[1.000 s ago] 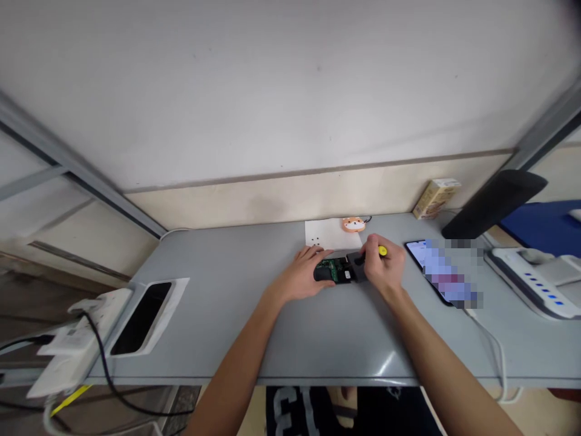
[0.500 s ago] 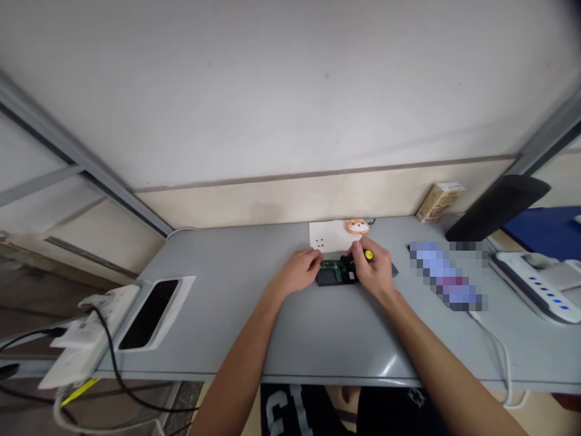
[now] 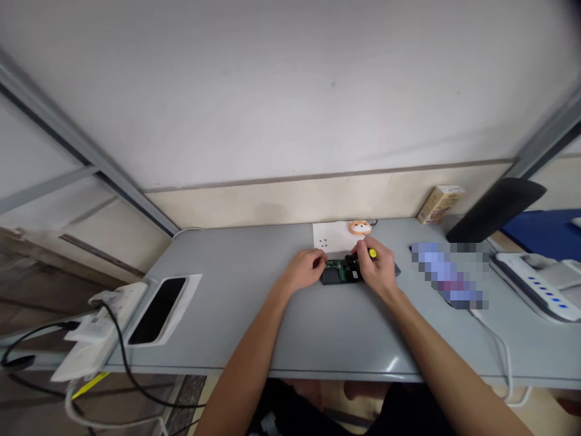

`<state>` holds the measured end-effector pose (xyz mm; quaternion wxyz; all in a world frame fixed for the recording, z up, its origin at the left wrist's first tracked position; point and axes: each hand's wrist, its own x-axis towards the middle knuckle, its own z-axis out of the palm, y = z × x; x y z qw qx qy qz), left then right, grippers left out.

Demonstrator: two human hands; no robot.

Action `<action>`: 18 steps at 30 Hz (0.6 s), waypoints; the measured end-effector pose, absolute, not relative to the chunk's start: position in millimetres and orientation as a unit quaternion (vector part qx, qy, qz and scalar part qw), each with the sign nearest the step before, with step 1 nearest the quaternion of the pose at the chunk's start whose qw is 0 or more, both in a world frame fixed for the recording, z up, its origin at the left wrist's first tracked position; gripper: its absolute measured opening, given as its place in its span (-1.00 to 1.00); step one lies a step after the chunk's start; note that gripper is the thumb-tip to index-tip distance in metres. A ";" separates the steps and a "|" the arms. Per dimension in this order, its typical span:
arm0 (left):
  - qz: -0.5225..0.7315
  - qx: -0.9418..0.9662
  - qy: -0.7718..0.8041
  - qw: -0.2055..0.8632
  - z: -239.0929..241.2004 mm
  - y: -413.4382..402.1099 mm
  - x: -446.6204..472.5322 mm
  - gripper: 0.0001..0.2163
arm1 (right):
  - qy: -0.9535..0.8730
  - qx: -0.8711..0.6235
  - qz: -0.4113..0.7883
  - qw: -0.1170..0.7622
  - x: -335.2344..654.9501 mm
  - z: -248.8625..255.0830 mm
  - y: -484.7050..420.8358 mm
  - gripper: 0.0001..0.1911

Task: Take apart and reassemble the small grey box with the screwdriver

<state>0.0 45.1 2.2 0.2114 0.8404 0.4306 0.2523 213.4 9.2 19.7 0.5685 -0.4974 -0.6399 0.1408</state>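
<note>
Green circuit board (image 3: 336, 267) shows bare inside its black casing (image 3: 334, 278), which lies flat on the grey table (image 3: 254, 303) between the two hands. Compared with a second ago, the right hand (image 3: 380, 270) has drawn in over the casing's right end, and the dark cover (image 3: 394, 270) now lies just beyond its knuckles, so the board looks opened up for work. Its fingers are closed round a yellow-capped screwdriver (image 3: 371, 254), tip down at the board. The left hand (image 3: 305, 272) curls its fingers against the casing's left end, steadying it.
</note>
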 end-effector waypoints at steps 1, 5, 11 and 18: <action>0.253 0.840 0.432 0.211 1.5 45.0 0.0 -0.83 | -0.635 -0.503 0.143 0.569 213.4 20.1 9.1 -0.59; 0.249 0.836 0.441 0.214 -0.3 44.1 -0.3 -0.83 | -0.631 -0.512 0.153 0.563 213.0 21.2 8.6 -0.58; 0.240 0.832 0.452 0.215 0.3 42.3 -0.3 -0.82 | -0.639 -0.502 0.148 0.564 210.5 21.7 7.1 -0.59; 0.231 0.833 0.457 0.208 3.3 42.1 0.6 -0.81 | -0.638 -0.503 0.140 0.566 208.0 22.8 5.4 -0.58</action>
